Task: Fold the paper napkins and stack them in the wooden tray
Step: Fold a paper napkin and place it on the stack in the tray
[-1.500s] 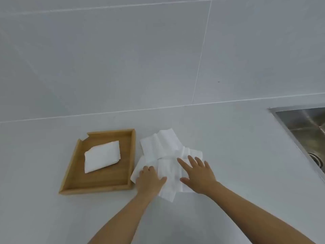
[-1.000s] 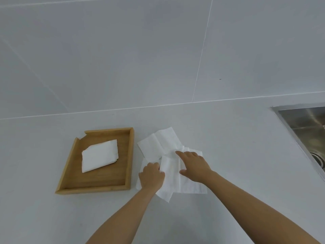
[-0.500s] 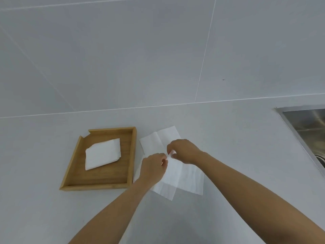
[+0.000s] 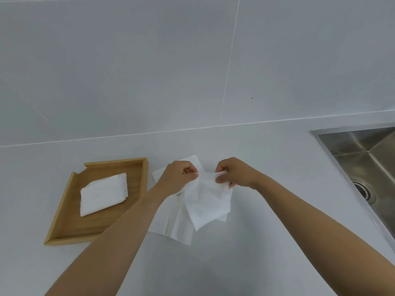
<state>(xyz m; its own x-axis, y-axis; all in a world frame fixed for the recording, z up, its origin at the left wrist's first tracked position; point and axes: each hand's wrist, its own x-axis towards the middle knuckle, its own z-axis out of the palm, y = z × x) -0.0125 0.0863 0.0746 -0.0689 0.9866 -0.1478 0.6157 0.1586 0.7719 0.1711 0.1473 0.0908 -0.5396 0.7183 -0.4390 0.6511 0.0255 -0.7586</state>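
Observation:
A white paper napkin hangs lifted above the counter, pinched at its top edge by my left hand and my right hand, one at each upper corner. Under it, more unfolded napkins lie flat on the white counter, partly hidden by my left forearm. To the left sits the wooden tray, with a folded white napkin stack lying in its upper part.
A steel sink with a drain is set into the counter at the right edge. A white tiled wall rises behind the counter.
Both hands went from pressing flat on the napkin pile to pinching one napkin's top edge. They have lifted it off the pile and moved apart.

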